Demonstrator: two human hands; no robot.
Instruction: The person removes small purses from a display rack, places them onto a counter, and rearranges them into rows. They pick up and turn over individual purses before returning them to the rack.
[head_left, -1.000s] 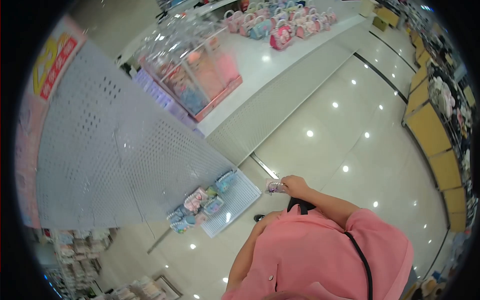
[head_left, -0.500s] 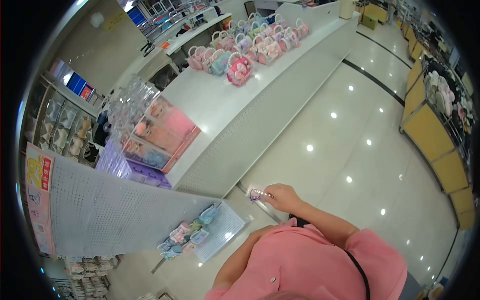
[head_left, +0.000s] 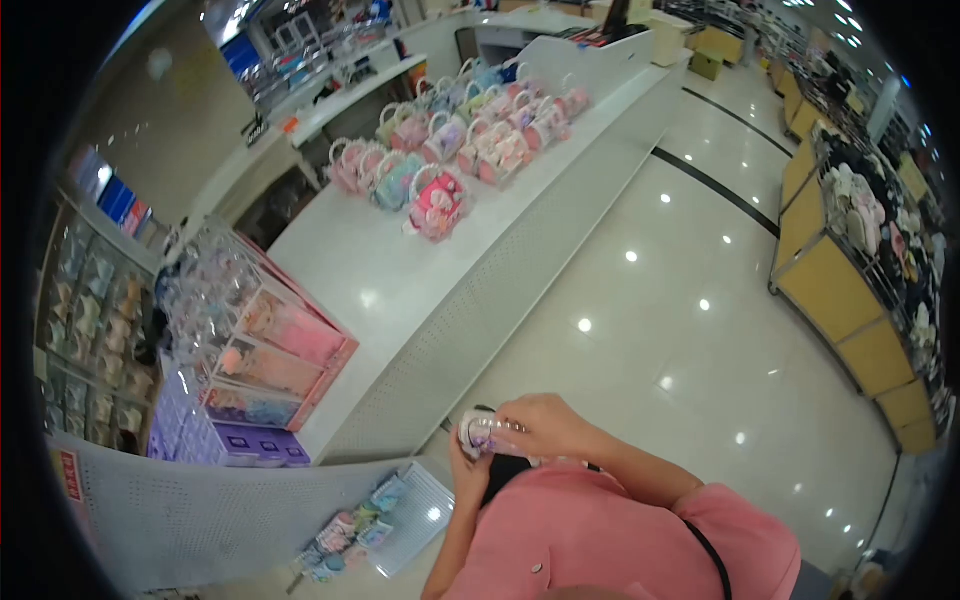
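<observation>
White counter [head_left: 375, 275] stands ahead; left hand [head_left: 467, 466] and right hand [head_left: 548, 424] grasp 1 pearly item [head_left: 485, 432] near a perforated shelf [head_left: 424, 508].

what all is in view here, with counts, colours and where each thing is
wrapped item: one, clear and pale, between both hands
small handbags: over ten, mostly pink and blue, on counter
counter: one, white, centre-left
display case: at least one, clear with pink edges, counter's near end
purple boxes: several, beside case
perforated panel: one, pale grey, lower left
small packs: several, pastel, by panel
display stands: several, yellow-sided, right
floor: pale, glossy
shirt: one, pink, bottom
left hand, right hand: two, bare, lower centre
</observation>
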